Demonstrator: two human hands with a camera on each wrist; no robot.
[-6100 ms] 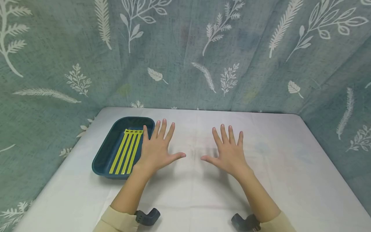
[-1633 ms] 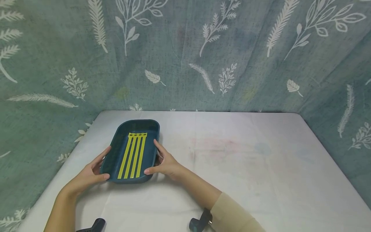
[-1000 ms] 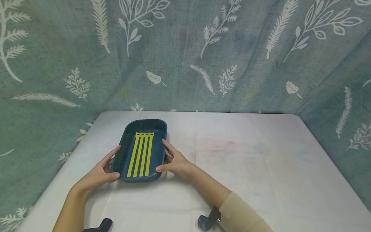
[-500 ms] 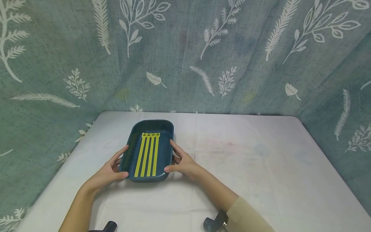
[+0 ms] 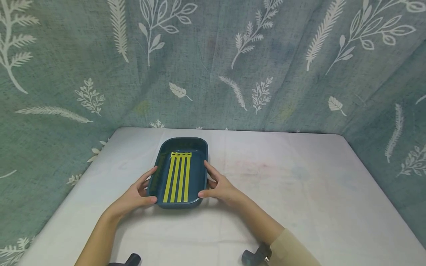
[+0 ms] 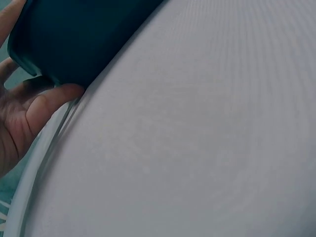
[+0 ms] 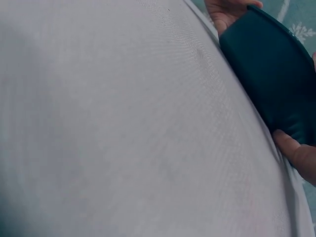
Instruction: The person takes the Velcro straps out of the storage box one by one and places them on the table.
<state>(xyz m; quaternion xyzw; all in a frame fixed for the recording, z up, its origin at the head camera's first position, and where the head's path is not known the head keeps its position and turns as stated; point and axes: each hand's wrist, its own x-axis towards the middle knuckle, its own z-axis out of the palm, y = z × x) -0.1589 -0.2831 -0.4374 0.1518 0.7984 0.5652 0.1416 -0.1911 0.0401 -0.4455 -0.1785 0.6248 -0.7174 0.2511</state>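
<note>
A dark teal rectangular tray [image 5: 198,181] stands left of the middle of the white table in the head view. Several flat yellow strips with slotted heads [image 5: 181,155] lie side by side in it, lengthwise. My left hand [image 5: 133,197] grips its near left corner, thumb at the front and fingers along the left side. My right hand [image 5: 223,187] holds the near right corner the same way. The left wrist view shows the tray's outer wall [image 6: 74,39] against the left thumb [image 6: 54,101]. In the right wrist view, a thumb [image 7: 289,145] presses the wall's lower edge.
A white cloth [image 5: 299,207] covers the table. Green-grey leaf-print fabric [image 5: 206,66] hangs behind and at both sides. Dark wrist mounts [image 5: 254,256] sit on my forearms near the front.
Earlier my hands were spread over the table, apart from the tray. Both hands then gripped it, and the tray has moved steadily rightward with them, with the yellow strips inside.
</note>
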